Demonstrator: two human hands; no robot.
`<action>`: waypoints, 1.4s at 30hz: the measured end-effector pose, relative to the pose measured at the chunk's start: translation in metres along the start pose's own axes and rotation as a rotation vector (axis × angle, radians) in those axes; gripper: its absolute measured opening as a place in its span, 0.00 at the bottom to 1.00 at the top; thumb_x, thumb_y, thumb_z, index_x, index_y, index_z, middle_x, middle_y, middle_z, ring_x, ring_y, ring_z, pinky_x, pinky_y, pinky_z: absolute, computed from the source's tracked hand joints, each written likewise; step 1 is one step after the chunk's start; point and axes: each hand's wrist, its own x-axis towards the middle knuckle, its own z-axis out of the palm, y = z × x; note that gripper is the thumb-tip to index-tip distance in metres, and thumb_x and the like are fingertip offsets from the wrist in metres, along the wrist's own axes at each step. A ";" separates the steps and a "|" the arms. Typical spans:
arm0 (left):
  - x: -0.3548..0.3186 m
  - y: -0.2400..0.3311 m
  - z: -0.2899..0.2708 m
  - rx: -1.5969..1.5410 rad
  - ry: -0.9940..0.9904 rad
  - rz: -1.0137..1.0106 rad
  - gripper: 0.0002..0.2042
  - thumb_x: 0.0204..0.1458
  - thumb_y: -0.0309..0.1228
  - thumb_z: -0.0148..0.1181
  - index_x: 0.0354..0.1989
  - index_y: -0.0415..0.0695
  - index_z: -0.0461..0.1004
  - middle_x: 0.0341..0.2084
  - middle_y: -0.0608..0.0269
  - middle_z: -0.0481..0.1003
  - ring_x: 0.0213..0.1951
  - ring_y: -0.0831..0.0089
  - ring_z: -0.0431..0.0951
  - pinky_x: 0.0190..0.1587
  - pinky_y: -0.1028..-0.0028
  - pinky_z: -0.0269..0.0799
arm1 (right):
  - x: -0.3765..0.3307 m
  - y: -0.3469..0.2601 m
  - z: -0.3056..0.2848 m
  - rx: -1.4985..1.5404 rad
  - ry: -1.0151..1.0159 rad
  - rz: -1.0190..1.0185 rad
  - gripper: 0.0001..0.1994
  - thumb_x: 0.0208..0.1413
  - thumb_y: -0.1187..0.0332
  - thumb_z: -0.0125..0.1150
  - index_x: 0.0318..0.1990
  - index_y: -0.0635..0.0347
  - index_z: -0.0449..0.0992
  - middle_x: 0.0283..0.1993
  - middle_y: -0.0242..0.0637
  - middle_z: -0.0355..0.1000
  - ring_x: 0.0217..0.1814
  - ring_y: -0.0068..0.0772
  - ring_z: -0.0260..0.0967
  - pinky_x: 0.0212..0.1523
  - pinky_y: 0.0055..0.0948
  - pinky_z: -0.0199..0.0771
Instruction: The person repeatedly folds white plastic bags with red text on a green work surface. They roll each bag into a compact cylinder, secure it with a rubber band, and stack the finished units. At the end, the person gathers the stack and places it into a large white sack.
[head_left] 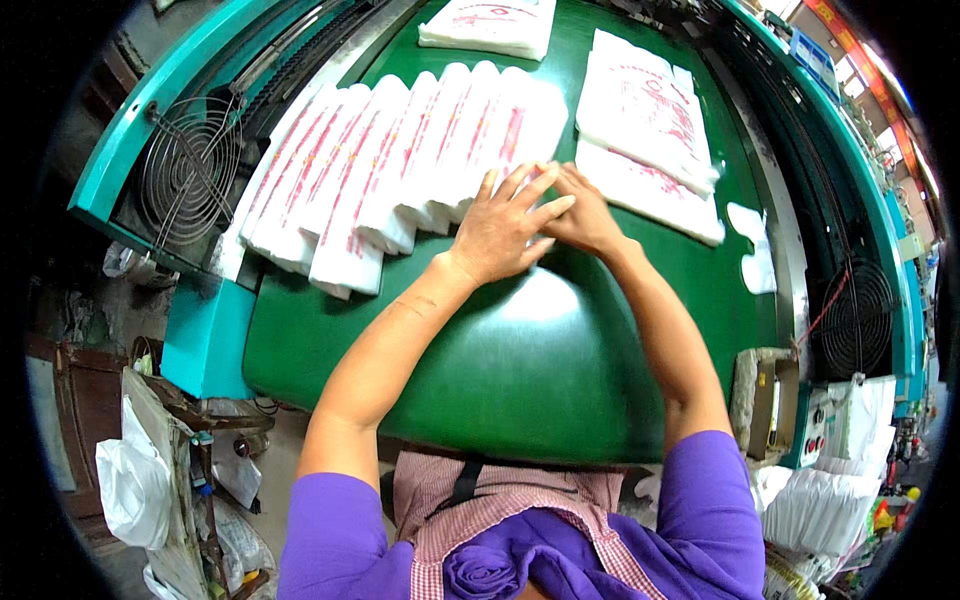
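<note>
A row of folded white plastic bag bundles with red print lies overlapping on the green belt table, at the left and middle. My left hand rests at the near end of the row's rightmost bundle, its fingers spread, touching the bundle's lower edge. Close against it, my right hand reaches in from the right with its fingers stretched toward the same edge. The left fingers partly hide the right fingertips. Nothing shows gripped in either hand.
Flat stacks of printed white bags lie at the right, another stack at the far end. A white scrap sits by the right edge. Teal machine sides with wire-guarded fans flank the table. White bags hang at lower right.
</note>
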 end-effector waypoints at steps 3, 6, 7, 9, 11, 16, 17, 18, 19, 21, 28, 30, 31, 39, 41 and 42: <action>-0.005 -0.028 0.030 0.173 0.018 -0.069 0.18 0.44 0.37 0.62 0.47 0.58 0.75 0.56 0.66 0.67 0.60 0.58 0.61 0.60 0.54 0.51 | -0.009 0.028 -0.039 -0.603 -0.084 0.094 0.60 0.27 0.41 0.73 0.70 0.46 0.44 0.73 0.54 0.33 0.74 0.63 0.25 0.66 0.67 0.35; -0.004 -0.030 0.059 0.210 0.178 -0.176 0.15 0.43 0.32 0.58 0.42 0.58 0.77 0.53 0.69 0.70 0.59 0.58 0.63 0.60 0.57 0.50 | 0.000 0.071 -0.068 -0.719 -0.058 0.348 0.60 0.27 0.48 0.74 0.70 0.49 0.43 0.72 0.52 0.38 0.73 0.62 0.33 0.66 0.63 0.41; -0.002 -0.031 0.063 0.216 0.184 -0.200 0.15 0.43 0.32 0.58 0.42 0.58 0.77 0.53 0.69 0.70 0.59 0.58 0.62 0.60 0.57 0.49 | 0.011 0.086 -0.073 -0.743 -0.053 0.393 0.59 0.26 0.50 0.74 0.70 0.49 0.44 0.71 0.53 0.43 0.72 0.61 0.38 0.66 0.58 0.45; 0.004 -0.027 0.071 0.198 0.181 -0.217 0.15 0.43 0.31 0.57 0.42 0.58 0.77 0.53 0.69 0.70 0.60 0.58 0.62 0.61 0.57 0.48 | 0.018 0.152 -0.088 -0.476 -0.035 0.283 0.46 0.35 0.57 0.69 0.66 0.49 0.54 0.60 0.55 0.61 0.63 0.60 0.57 0.58 0.51 0.63; 0.003 -0.027 0.068 0.185 0.135 -0.233 0.15 0.43 0.32 0.57 0.42 0.58 0.77 0.54 0.69 0.69 0.61 0.58 0.61 0.61 0.58 0.45 | 0.059 0.168 -0.088 -0.727 -0.174 0.493 0.31 0.40 0.66 0.61 0.58 0.54 0.65 0.45 0.52 0.73 0.50 0.52 0.69 0.49 0.42 0.71; 0.005 -0.025 0.069 0.157 0.132 -0.241 0.16 0.43 0.33 0.56 0.44 0.59 0.76 0.55 0.69 0.69 0.61 0.58 0.61 0.61 0.59 0.45 | 0.074 0.184 -0.104 -0.732 -0.048 0.417 0.17 0.41 0.74 0.54 0.43 0.63 0.74 0.36 0.55 0.74 0.41 0.54 0.72 0.43 0.45 0.72; 0.006 -0.026 0.069 0.157 0.133 -0.237 0.16 0.43 0.33 0.56 0.44 0.59 0.76 0.55 0.69 0.69 0.61 0.59 0.61 0.61 0.59 0.45 | 0.069 0.185 -0.108 -0.692 -0.043 0.422 0.16 0.41 0.74 0.54 0.42 0.64 0.74 0.36 0.56 0.74 0.41 0.55 0.72 0.43 0.46 0.72; 0.006 -0.027 0.068 0.161 0.135 -0.239 0.16 0.43 0.33 0.56 0.44 0.59 0.76 0.55 0.69 0.68 0.61 0.59 0.61 0.61 0.59 0.45 | 0.058 0.182 -0.112 -0.617 -0.086 0.403 0.13 0.42 0.74 0.52 0.37 0.68 0.75 0.35 0.59 0.73 0.40 0.60 0.71 0.43 0.49 0.70; 0.006 -0.027 0.069 0.162 0.135 -0.238 0.16 0.43 0.33 0.56 0.44 0.59 0.76 0.55 0.69 0.68 0.61 0.59 0.60 0.61 0.59 0.45 | 0.034 0.178 -0.110 -0.515 -0.029 0.401 0.13 0.42 0.74 0.51 0.36 0.70 0.75 0.35 0.60 0.73 0.41 0.61 0.70 0.43 0.49 0.70; 0.002 -0.028 0.071 0.174 0.144 -0.242 0.17 0.44 0.33 0.57 0.45 0.59 0.76 0.56 0.69 0.68 0.62 0.59 0.59 0.61 0.57 0.46 | -0.019 0.162 -0.104 -0.150 -0.078 0.289 0.20 0.44 0.69 0.59 0.45 0.71 0.73 0.40 0.57 0.75 0.45 0.48 0.74 0.47 0.38 0.71; -0.027 0.043 0.062 0.076 -0.073 -0.105 0.28 0.44 0.37 0.60 0.58 0.49 0.66 0.62 0.53 0.58 0.66 0.52 0.51 0.62 0.40 0.44 | -0.137 0.022 -0.128 0.691 0.357 0.600 0.25 0.47 0.71 0.65 0.55 0.63 0.67 0.50 0.36 0.68 0.53 0.31 0.66 0.55 0.31 0.67; -0.040 0.088 0.047 -0.194 -0.147 -0.109 0.44 0.39 0.45 0.67 0.67 0.49 0.52 0.66 0.48 0.51 0.67 0.46 0.46 0.63 0.41 0.40 | -0.147 0.000 -0.144 0.814 0.468 0.480 0.23 0.48 0.70 0.63 0.54 0.63 0.68 0.49 0.37 0.69 0.51 0.30 0.67 0.56 0.31 0.68; -0.043 0.102 0.047 -0.342 -0.129 -0.127 0.49 0.37 0.47 0.68 0.68 0.48 0.47 0.67 0.47 0.47 0.68 0.44 0.45 0.64 0.41 0.39 | -0.148 -0.013 -0.152 0.846 0.514 0.444 0.23 0.49 0.69 0.63 0.54 0.64 0.68 0.49 0.37 0.69 0.51 0.31 0.68 0.56 0.31 0.67; 0.007 0.143 -0.002 -0.982 0.422 -0.190 0.10 0.52 0.25 0.56 0.41 0.36 0.68 0.30 0.50 0.76 0.28 0.58 0.78 0.31 0.67 0.73 | -0.139 -0.157 -0.215 0.303 0.915 -0.158 0.16 0.51 0.69 0.62 0.47 0.64 0.74 0.46 0.41 0.74 0.47 0.33 0.73 0.51 0.33 0.73; 0.014 0.154 -0.026 -1.331 0.323 -0.271 0.08 0.56 0.25 0.52 0.41 0.35 0.68 0.27 0.53 0.76 0.25 0.63 0.78 0.29 0.71 0.73 | -0.127 -0.145 -0.230 0.332 0.881 -0.170 0.15 0.53 0.69 0.61 0.47 0.64 0.73 0.46 0.42 0.74 0.48 0.33 0.73 0.51 0.33 0.74; 0.017 0.153 -0.021 -1.326 0.321 -0.300 0.09 0.56 0.27 0.53 0.43 0.34 0.69 0.31 0.54 0.76 0.31 0.69 0.77 0.35 0.72 0.73 | -0.114 -0.134 -0.240 0.520 0.855 -0.123 0.14 0.54 0.69 0.59 0.47 0.64 0.73 0.46 0.42 0.74 0.48 0.34 0.73 0.51 0.33 0.74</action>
